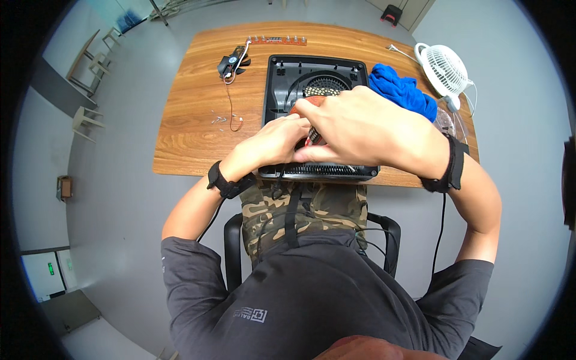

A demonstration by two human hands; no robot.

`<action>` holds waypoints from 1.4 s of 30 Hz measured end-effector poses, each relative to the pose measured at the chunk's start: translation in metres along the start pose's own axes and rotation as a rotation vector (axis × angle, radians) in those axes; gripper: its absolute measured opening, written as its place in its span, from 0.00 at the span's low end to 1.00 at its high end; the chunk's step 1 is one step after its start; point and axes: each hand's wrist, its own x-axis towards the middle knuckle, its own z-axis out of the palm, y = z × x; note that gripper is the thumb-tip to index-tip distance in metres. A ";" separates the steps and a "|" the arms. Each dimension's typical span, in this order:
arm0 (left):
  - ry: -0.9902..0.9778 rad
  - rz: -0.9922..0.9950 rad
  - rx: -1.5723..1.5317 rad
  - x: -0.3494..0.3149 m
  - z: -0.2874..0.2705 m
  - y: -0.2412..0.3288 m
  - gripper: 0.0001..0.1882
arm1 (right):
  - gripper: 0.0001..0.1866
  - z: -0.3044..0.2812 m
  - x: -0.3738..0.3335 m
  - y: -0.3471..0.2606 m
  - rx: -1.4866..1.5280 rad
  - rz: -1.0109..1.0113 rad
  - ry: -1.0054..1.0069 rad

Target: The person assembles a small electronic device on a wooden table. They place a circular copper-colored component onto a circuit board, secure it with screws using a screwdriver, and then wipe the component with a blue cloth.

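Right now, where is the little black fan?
In the head view, the little black fan lies toward the far left of the wooden table, left of the open black housing and just below the orange circuit board's left end.

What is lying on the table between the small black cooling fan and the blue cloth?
In the head view, the open black plastic housing lies between the cooling fan and the blue cloth.

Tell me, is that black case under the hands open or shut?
Open: the black case has no lid on, so its inside and round vent show.
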 end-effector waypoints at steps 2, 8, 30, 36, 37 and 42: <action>0.050 0.127 0.054 -0.005 0.001 0.002 0.29 | 0.20 -0.005 -0.010 -0.002 -0.073 -0.084 0.054; 0.018 0.136 0.050 -0.004 -0.003 0.003 0.28 | 0.17 0.010 -0.003 0.004 0.110 -0.197 0.113; 0.062 0.153 0.142 -0.003 0.006 -0.010 0.25 | 0.20 -0.009 0.010 -0.003 -0.109 0.106 -0.182; -0.014 0.100 0.104 -0.004 -0.007 0.006 0.25 | 0.24 -0.002 -0.009 0.005 0.038 -0.044 0.064; 0.007 0.123 0.102 -0.005 -0.007 0.008 0.25 | 0.24 0.001 -0.013 0.009 0.019 -0.100 0.079; 0.055 0.185 0.126 -0.005 0.000 -0.002 0.26 | 0.15 -0.004 -0.004 0.003 0.091 -0.102 -0.017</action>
